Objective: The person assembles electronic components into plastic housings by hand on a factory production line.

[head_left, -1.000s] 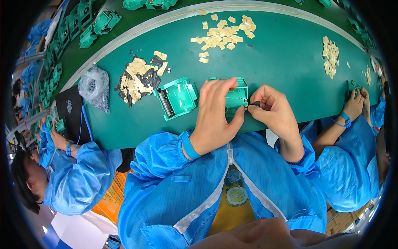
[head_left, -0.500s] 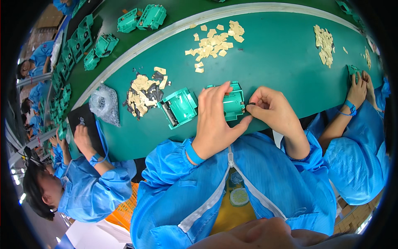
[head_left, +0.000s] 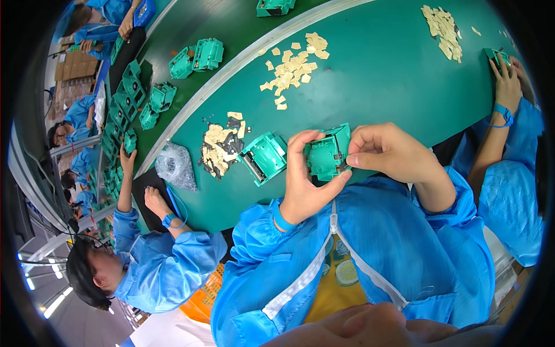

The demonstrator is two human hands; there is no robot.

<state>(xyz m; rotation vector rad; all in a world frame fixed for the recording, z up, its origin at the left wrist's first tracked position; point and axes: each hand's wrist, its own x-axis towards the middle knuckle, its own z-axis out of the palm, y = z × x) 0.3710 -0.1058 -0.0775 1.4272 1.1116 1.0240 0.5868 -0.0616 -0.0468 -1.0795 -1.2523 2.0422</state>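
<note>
My left hand grips a green plastic housing by its left side and near edge, with its open interior facing up. Against the housing's right wall, the thumb and forefinger of my right hand are pinched together. Dark parts show along that wall beside the fingertips; whatever lies between them is hidden. A second green housing, with a dark strip along its left side, lies on the table just left of my left hand.
Left of the housings are a pile of cream and black scraps and a clear plastic bag. Cream pieces lie farther off and at far right. Beyond a pale rail stand green housings. Co-workers sit on both sides.
My left hand has shifted down the housing, which is now tilted and shows more of its inside. My right fingers, earlier holding a small black piece, now meet its wall. The view has turned.
</note>
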